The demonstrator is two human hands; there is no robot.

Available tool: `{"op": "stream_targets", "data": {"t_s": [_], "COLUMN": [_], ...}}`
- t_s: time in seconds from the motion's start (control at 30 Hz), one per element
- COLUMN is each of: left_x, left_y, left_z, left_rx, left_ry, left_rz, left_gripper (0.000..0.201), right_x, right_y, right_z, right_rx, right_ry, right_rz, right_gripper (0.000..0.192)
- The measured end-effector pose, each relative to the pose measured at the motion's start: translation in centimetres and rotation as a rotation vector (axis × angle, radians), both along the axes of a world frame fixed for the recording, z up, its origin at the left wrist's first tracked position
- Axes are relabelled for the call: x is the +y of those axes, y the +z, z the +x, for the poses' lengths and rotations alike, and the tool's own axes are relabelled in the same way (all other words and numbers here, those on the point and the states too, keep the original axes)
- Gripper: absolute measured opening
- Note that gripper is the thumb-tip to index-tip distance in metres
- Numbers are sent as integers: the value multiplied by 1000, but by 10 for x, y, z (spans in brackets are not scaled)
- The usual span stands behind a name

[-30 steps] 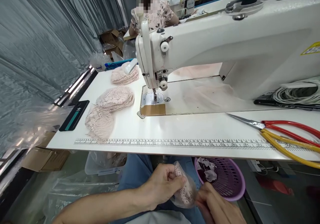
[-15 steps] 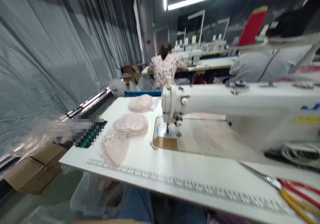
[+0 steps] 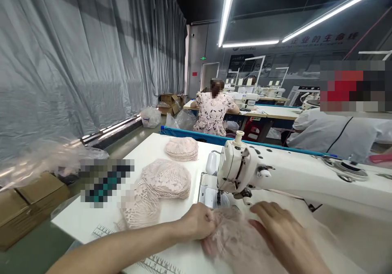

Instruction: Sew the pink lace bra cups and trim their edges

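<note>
Pinkish-beige lace fabric (image 3: 231, 233) lies at the front of the sewing machine (image 3: 235, 172), just before its needle area. My left hand (image 3: 199, 221) is closed on the fabric's left edge, thumb and fingers pinched together. On the fabric's right side is my right hand (image 3: 283, 229), slightly blurred, its fingers stretched out and its thumb apart from them. To the left of the machine, a stack of lace pieces (image 3: 167, 180) rests on the white table (image 3: 183, 249). One lace piece (image 3: 141, 204) slants down from it, and another stack (image 3: 182, 148) sits behind.
A dark item (image 3: 107, 184), pixelated, lies at the table's left edge. Printed ruler marks (image 3: 159, 264) run along the front. Cardboard boxes (image 3: 27, 204) stand on the floor at left. A co-worker (image 3: 214, 110) sits ahead; a person's pale sleeve (image 3: 337, 133) shows at right.
Both my hands have come into view, with lace fabric between them before the needle. The view has tilted upward, so the scissors at the right are out of sight.
</note>
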State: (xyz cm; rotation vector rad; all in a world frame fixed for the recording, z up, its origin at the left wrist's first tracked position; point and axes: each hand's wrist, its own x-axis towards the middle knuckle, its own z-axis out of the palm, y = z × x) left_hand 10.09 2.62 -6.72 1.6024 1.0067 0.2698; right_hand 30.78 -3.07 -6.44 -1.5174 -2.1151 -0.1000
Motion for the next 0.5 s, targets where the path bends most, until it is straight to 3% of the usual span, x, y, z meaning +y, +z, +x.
{"op": "stream_targets", "data": {"t_s": [0.17,0.3,0.37,0.5], "left_x": [18,27,33,39], "left_y": [-9,-5,-2,-3], "left_z": [8,8,8,4], "left_rx": [95,214,244,247], "left_ry": [-106,-192,-229,-200], "left_rz": [-106,-116,-30,322], "left_gripper": [29,28,28,17], "right_x": [4,9,13,17], "right_y": [-22,-31,-36,-44], "right_z": [-33,-31,-26,-19], "right_rx": [-29,-150,-148,-197], "right_ry": [185,184,193,196], "right_rz": [-96,-84,-70,-35], "right_gripper": [21,28,26,16]}}
